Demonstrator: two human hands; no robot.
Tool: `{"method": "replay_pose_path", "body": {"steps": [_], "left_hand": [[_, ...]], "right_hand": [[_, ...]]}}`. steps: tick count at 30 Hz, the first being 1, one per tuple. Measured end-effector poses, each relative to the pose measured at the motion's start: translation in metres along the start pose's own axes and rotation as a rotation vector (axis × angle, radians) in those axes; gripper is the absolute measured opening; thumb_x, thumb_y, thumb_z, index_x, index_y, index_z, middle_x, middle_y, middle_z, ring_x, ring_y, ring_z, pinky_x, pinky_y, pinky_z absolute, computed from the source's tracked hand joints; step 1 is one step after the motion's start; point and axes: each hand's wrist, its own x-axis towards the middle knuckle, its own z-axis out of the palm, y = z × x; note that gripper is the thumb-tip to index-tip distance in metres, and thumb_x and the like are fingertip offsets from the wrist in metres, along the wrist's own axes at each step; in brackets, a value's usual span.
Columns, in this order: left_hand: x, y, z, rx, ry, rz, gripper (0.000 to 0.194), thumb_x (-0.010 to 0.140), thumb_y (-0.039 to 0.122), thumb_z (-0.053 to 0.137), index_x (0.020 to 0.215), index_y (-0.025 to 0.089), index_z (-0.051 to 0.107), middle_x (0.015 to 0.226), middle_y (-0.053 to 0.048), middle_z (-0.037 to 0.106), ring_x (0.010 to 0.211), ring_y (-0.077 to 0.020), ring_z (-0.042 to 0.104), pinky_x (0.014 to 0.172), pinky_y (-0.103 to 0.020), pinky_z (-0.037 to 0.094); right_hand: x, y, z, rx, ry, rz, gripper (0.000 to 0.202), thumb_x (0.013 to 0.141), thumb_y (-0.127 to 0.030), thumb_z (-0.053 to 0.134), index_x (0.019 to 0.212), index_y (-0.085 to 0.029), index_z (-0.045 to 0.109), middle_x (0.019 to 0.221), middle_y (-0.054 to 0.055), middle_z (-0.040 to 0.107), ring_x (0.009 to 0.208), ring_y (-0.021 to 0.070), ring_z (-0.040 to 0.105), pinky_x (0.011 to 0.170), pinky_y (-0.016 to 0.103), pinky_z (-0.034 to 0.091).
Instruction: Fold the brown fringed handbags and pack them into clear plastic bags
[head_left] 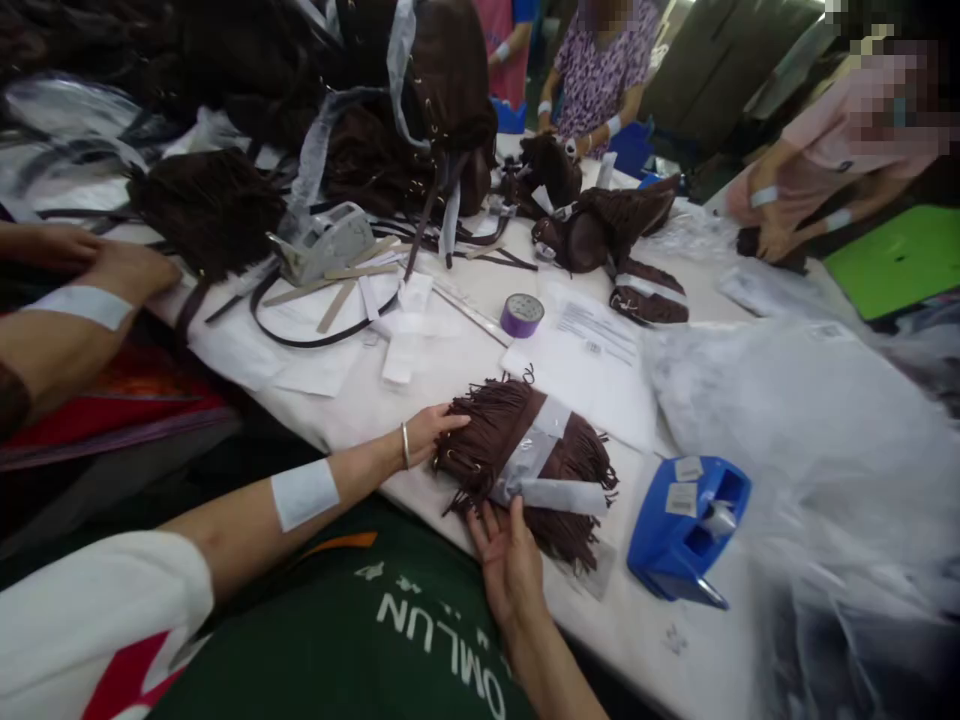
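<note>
A dark brown fringed bag (487, 450) lies on the white table in front of me. Translucent wrapping goes around its middle, and a pale wrapped strip (562, 496) lies across its near side. My left hand (431, 432) grips the bag's left end, its index finger stretched over the fringe and the other fingertips partly hidden. At the near edge my right hand (510, 565) is turned palm up, fingers apart, fingertips touching the bag. Just right of the bag stands a blue tape dispenser (660, 530) with labels on top.
A purple tape roll (522, 315) and a printed sheet (592, 340) lie beyond the bag. Plastic bags (810, 420) cover the right side. Brown bags (450, 80) are piled at the back left, near a clear tape dispenser (326, 243). Co-workers' arms (97, 290) reach in from the left and far side.
</note>
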Motion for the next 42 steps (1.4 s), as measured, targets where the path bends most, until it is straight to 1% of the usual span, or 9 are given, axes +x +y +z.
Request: {"method": "replay_pose_path", "body": {"steps": [5,10,13,16,21,25,31,35,42], "left_hand": [[-0.015,0.020,-0.013,0.332,0.270,0.215,0.040,0.079,0.029,0.063,0.116,0.014,0.056,0.113,-0.013,0.062,0.107,-0.0255,0.057,0.092,-0.043,0.046],[-0.057,0.004,0.023,1.110,0.113,0.759,0.031,0.084,0.040,0.059,0.104,0.016,0.059,0.107,-0.011,0.060,0.109,-0.0259,0.049,0.101,-0.045,0.036],[-0.065,-0.015,0.054,1.382,0.097,0.732,0.038,0.081,0.043,0.061,0.102,0.012,0.058,0.104,-0.013,0.057,0.104,-0.0293,0.048,0.093,-0.047,0.039],[-0.057,-0.017,0.059,1.478,0.077,0.647,0.015,0.079,0.023,0.058,0.090,0.013,0.058,0.095,-0.011,0.058,0.097,-0.0259,0.049,0.088,-0.041,0.041],[-0.037,0.008,0.018,1.384,-0.038,0.500,0.004,0.070,0.013,0.060,0.067,0.016,0.060,0.076,-0.005,0.060,0.080,-0.0196,0.052,0.081,-0.032,0.043],[-0.031,0.030,-0.001,1.509,0.095,0.395,0.003,0.073,0.012,0.060,0.071,0.013,0.062,0.080,-0.010,0.061,0.089,-0.0258,0.052,0.082,-0.039,0.041],[-0.047,0.021,0.041,1.562,-0.087,0.647,0.036,0.079,0.043,0.065,0.097,0.012,0.059,0.103,-0.012,0.056,0.105,-0.0280,0.044,0.091,-0.040,0.039],[-0.049,0.009,0.050,1.588,-0.142,0.564,0.016,0.074,0.023,0.066,0.086,0.013,0.060,0.104,-0.011,0.056,0.103,-0.0259,0.045,0.089,-0.038,0.039],[-0.040,0.030,0.000,1.636,0.005,0.414,0.010,0.069,0.014,0.061,0.079,0.016,0.061,0.096,-0.009,0.061,0.100,-0.0265,0.049,0.085,-0.040,0.041]], "right_hand": [[-0.039,-0.028,-0.009,-0.658,-0.320,0.146,0.046,0.084,-0.048,0.058,0.119,-0.018,0.060,0.121,0.011,0.063,0.105,0.0261,0.063,0.096,0.046,0.047],[-0.028,-0.066,-0.014,-1.474,-0.241,-0.982,0.035,0.090,-0.033,0.050,0.123,-0.024,0.059,0.128,0.006,0.059,0.124,0.0242,0.049,0.110,0.046,0.030],[0.012,-0.072,-0.018,-1.797,-0.194,-1.230,0.042,0.093,-0.028,0.042,0.135,-0.022,0.047,0.139,0.007,0.049,0.135,0.0244,0.034,0.113,0.051,0.016],[0.040,-0.069,-0.024,-1.903,-0.169,-1.238,0.045,0.095,-0.030,0.039,0.139,-0.020,0.041,0.141,0.010,0.046,0.133,0.0234,0.037,0.112,0.051,0.016],[0.043,-0.064,-0.032,-1.848,-0.172,-1.249,0.047,0.095,-0.032,0.038,0.141,-0.023,0.038,0.143,0.008,0.044,0.134,0.0227,0.034,0.113,0.050,0.013],[0.040,-0.065,-0.032,-1.833,-0.169,-1.232,0.046,0.095,-0.032,0.039,0.140,-0.023,0.039,0.143,0.007,0.043,0.135,0.0231,0.033,0.113,0.050,0.013],[0.041,-0.064,-0.028,-1.845,-0.152,-1.219,0.047,0.094,-0.031,0.041,0.140,-0.023,0.038,0.144,0.008,0.042,0.136,0.0234,0.032,0.113,0.051,0.013],[0.035,-0.077,-0.032,-1.784,-0.247,-1.202,0.050,0.093,-0.035,0.044,0.142,-0.025,0.034,0.145,0.007,0.041,0.136,0.0224,0.031,0.112,0.051,0.017],[0.027,-0.111,-0.051,-1.607,-0.054,-1.150,0.061,0.083,-0.039,0.059,0.139,-0.026,0.039,0.144,0.010,0.040,0.128,0.0278,0.041,0.103,0.050,0.037]]}}
